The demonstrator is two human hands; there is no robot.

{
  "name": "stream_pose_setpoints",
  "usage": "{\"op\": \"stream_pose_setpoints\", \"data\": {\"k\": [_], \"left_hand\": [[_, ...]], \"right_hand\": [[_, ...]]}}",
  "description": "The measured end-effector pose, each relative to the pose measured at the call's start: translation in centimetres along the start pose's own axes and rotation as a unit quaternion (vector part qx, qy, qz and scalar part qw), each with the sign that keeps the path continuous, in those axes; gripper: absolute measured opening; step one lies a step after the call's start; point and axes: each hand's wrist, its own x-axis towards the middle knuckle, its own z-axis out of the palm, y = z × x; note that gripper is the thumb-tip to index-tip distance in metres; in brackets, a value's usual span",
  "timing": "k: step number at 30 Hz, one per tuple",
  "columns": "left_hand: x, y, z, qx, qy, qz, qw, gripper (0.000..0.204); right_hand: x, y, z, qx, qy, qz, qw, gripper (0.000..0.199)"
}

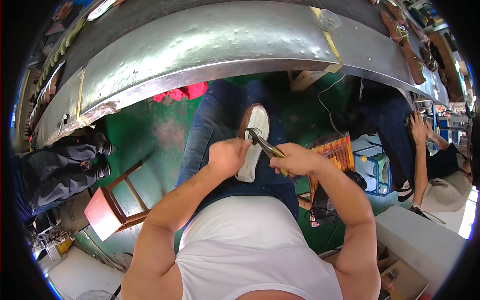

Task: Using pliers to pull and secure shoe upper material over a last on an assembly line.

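Shoe (pixel 259 118), one: over my jeans (pixel 201 137), pale underside up, brown at far end. Pincers (pixel 270 149), one: grasped in my right hand (pixel 296 159), head at shoe's middle. My left hand (pixel 226 157): clenched at left edge, contents hidden. Status: seemingly mid-work; remainder indeterminable.

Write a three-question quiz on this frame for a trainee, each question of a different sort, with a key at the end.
1. Which hand grips the pincers?

2. True or false: a clear container stands on the metal bench.

3. The face of the shoe turned toward the camera is mostly:
A) black
B) whitish
C) green

Key: 1. The right hand. 2. True. 3. B.
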Motion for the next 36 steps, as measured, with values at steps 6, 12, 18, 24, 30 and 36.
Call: {"op": "stream_pose_setpoints", "data": {"k": [6,12,18,24,30,36], "left_hand": [[1.0,-5.2,5.5,-0.703,-0.029,-0.289,0.649,0.047],[1.7,-4.8,4.2,-0.725,-0.089,-0.242,0.639,0.065],[2.1,-4.3,4.7,-0.658,-0.060,-0.255,0.706,0.070],[2.7,-3.2,4.7,-0.631,-0.043,-0.266,0.727,0.069],[3.0,-2.6,5.0,-0.532,-0.027,-0.288,0.796,0.061],[3.5,-1.8,4.3,-0.426,-0.055,-0.317,0.846,0.071]], "right_hand": [[2.7,1.1,1.0,-0.320,0.143,-0.142,0.926,0.031],[3.5,3.3,3.8,-0.182,0.177,-0.136,0.958,0.030],[3.5,4.2,2.3,-0.024,0.088,-0.084,0.992,0.030],[5.6,7.4,1.3,0.256,-0.079,-0.041,0.963,0.026],[2.3,6.5,-2.3,0.251,-0.110,-0.005,0.962,0.032],[3.9,3.9,-0.5,-0.018,0.179,-0.208,0.961,0.038]]}}
